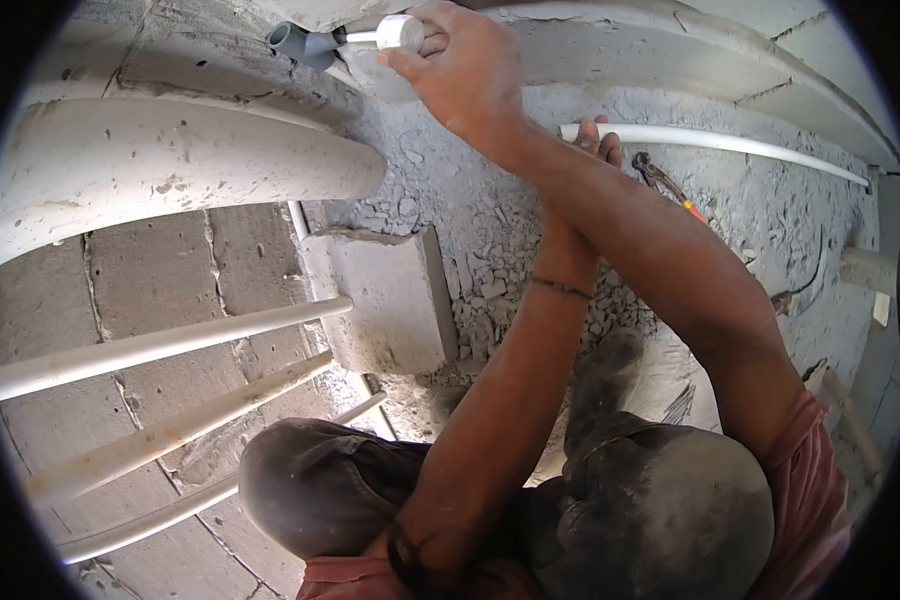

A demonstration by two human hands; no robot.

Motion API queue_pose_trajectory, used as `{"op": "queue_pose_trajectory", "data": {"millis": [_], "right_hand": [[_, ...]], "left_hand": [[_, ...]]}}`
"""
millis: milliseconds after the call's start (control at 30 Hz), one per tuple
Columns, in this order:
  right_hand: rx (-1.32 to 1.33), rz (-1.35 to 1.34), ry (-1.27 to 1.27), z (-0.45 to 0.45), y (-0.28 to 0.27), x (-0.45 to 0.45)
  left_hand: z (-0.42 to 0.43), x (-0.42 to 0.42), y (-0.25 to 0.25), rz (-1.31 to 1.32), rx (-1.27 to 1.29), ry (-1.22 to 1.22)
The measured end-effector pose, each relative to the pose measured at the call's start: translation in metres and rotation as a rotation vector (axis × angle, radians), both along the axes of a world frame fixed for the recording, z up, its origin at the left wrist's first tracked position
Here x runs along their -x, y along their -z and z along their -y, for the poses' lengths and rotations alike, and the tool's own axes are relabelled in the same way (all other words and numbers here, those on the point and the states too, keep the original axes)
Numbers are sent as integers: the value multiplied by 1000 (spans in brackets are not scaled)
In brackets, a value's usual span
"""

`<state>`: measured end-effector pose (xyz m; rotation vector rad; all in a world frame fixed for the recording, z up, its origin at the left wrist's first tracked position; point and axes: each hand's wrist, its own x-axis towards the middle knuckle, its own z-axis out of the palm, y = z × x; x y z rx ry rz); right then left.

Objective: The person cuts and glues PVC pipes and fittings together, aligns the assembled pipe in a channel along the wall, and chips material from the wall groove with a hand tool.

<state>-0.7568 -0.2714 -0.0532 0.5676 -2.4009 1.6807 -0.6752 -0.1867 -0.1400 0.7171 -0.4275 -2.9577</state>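
Note:
My forearms cross, the right over the left. At the top, my right hand [470, 70] is closed around a white round cap [400, 34] with a thin stem. The stem's far end meets the grey pipe fitting [305, 46], an open-mouthed piece near the wall; whether it is inside the fitting I cannot tell. Partly hidden behind my right forearm, my left hand [600, 145] has its fingers around the white pipe [720, 137] near one end. That long pipe runs right toward the wall. Pliers [665, 185] with orange on the handle lie just below it.
Broken rubble [500, 270] covers the ground. A concrete block [385, 300] stands left of my arms. A thick pale pipe [180, 165] and several thinner pipes [170, 345] come in from the left, before a block wall [150, 270]. My bent knees [660, 510] are below.

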Motion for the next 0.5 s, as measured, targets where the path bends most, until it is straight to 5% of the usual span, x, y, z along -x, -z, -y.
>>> {"op": "queue_pose_trajectory", "data": {"millis": [133,300,433,500], "right_hand": [[-81,-255,160,5,5,-8],[322,230,5,4,-4,-8],[385,300,38,8,2,-5],[210,218,98,8,1,-4]], "left_hand": [[-3,-2,-10,63,86,-4],[-1,-3,-19,53,71,3],[0,-2,-17,66,54,-5],[0,-1,-16,73,56,-1]]}}
